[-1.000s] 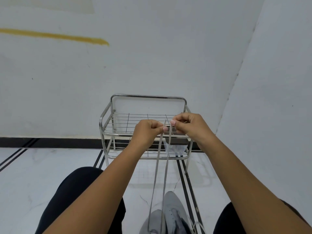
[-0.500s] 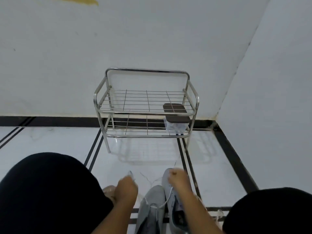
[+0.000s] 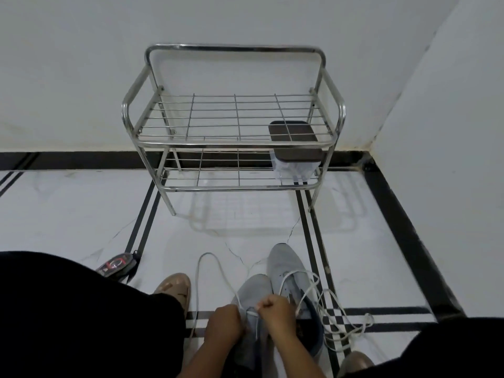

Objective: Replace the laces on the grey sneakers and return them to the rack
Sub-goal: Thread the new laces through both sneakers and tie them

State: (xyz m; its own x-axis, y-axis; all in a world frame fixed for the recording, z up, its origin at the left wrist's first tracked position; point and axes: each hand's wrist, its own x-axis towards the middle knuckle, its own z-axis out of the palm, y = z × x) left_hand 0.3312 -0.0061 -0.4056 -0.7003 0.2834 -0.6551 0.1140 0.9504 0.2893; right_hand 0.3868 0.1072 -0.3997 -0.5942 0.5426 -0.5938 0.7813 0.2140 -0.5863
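Hands low in frame, both over the nearer of two grey fabric sneakers (image 3: 255, 293) on the white tiled floor (image 3: 81, 214). Left hand (image 3: 224, 324) curled into a fist just left of the shoe's throat; a pale lace (image 3: 207, 271) runs up out of it, loops forward across the floor and comes back down to the hands. Right hand (image 3: 276, 313) also fisted, thumb and forefinger pinched on the lace where it crosses the eyelets. Second grey sneaker (image 3: 286, 264) lies beside the first on its right, touching it, toe further forward, dark lining visible at the collar. A second white lace (image 3: 338, 317) trails from it in loose coils over the black tile stripes to the right. Chrome wire two-shelf shoe rack (image 3: 234, 144) stands against the wall, well apart from the shoes. Clear plastic box with dark brown lid (image 3: 296, 156) sits on the lower shelf at the right end. Tan patterned slipper (image 3: 174, 289) near the left knee; a small dark object with red marking (image 3: 117, 266) beside it, identity unclear.
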